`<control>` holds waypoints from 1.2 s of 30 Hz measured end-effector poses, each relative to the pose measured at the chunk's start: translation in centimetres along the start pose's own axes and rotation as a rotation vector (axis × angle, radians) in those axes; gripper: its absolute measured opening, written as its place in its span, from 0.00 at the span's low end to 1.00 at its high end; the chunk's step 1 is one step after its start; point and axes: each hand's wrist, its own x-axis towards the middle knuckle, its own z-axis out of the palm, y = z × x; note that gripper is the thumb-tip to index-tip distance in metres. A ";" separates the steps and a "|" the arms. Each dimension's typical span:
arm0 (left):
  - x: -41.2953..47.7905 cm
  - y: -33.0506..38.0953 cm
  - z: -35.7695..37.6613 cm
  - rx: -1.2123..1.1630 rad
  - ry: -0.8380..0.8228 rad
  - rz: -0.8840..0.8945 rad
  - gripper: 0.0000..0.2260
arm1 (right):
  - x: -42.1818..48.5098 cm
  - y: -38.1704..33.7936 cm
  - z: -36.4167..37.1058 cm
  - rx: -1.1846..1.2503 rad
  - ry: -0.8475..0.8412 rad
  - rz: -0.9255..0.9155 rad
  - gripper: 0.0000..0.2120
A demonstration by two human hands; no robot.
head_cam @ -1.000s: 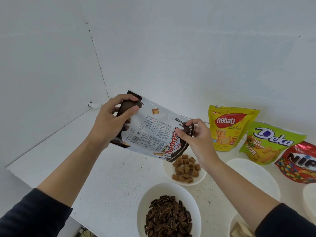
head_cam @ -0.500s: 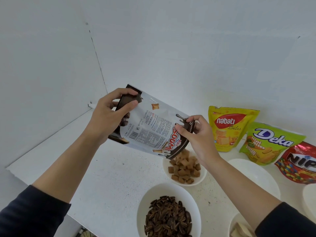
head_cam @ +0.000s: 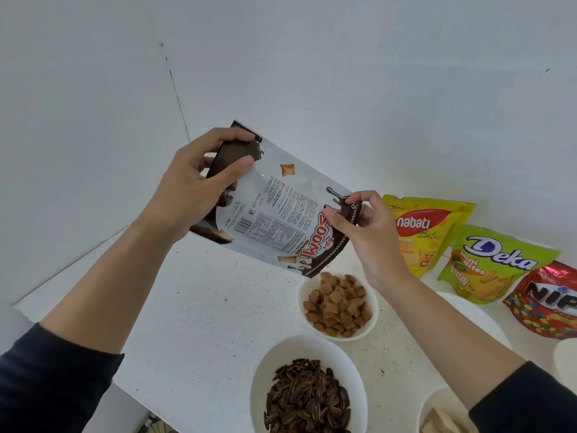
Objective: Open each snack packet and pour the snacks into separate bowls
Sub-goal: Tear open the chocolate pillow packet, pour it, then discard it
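White-and-brown glossy snack pouch (head_cam: 281, 210) tilted in air, mouth end low, just above small white round bowl (head_cam: 375, 310) of brown square snacks. Left hand (head_cam: 190, 189) grips raised far-left end, fingers curled round it. Right hand (head_cam: 359, 226) pinches mouth edge. Far right: yellow pouch (head_cam: 427, 232), green pouch (head_cam: 496, 264), red pouch (head_cam: 549, 301).

A plain indoor corner, perhaps a home kitchen: bare white walls (head_cam: 312, 73) meet behind a white speckled worktop (head_cam: 203, 307) carrying snack packets (head_cam: 418, 226) and bowls (head_cam: 309, 342).
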 end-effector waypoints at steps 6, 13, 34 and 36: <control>-0.1 0.1 0.9 0.156 -0.212 0.006 0.17 | -1.0 1.7 -1.2 0.014 0.020 0.047 0.15; -0.4 -0.7 2.7 0.339 -0.337 0.122 0.19 | -2.3 4.7 -2.6 -0.009 0.038 0.132 0.18; -1.2 -2.4 5.2 0.345 -0.237 0.301 0.13 | -2.1 5.4 -2.7 -0.154 0.169 0.080 0.30; -1.2 -2.2 5.0 0.364 -0.227 0.326 0.14 | -1.7 4.5 -2.7 -0.321 0.203 -0.021 0.34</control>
